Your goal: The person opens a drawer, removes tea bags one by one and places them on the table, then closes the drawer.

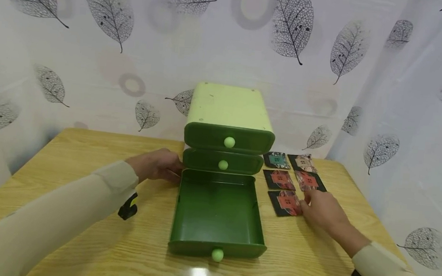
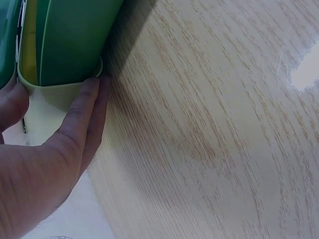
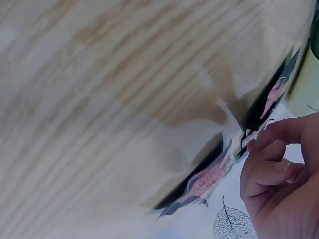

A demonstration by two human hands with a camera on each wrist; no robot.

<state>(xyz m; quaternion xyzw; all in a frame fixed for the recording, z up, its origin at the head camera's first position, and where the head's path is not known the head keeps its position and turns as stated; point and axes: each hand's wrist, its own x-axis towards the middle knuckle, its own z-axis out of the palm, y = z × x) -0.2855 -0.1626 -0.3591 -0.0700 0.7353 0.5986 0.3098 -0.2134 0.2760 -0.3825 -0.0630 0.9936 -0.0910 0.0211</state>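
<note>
A small cabinet (image 1: 228,105) with a pale yellow-green casing holds three stacked dark green drawers with round light green knobs. Its bottom drawer (image 1: 213,217) is pulled out and bare inside; the upper two are closed. My left hand (image 1: 158,165) rests against the cabinet's left side, its straight fingers (image 2: 87,99) at the front edge of the bottom casing. On the right, my right hand (image 1: 323,210) has its thumb and bent forefinger at the right edge of the nearest red-and-black packet (image 1: 286,203), which lies flat. I cannot tell whether they pinch it.
Behind that packet lie two more red-and-black packets (image 1: 279,179), a teal-labelled packet (image 1: 276,160) and a tan-labelled packet (image 1: 302,162). All lie on a wood-grain table (image 1: 134,249). A leaf-print curtain (image 1: 230,36) encloses the back and sides.
</note>
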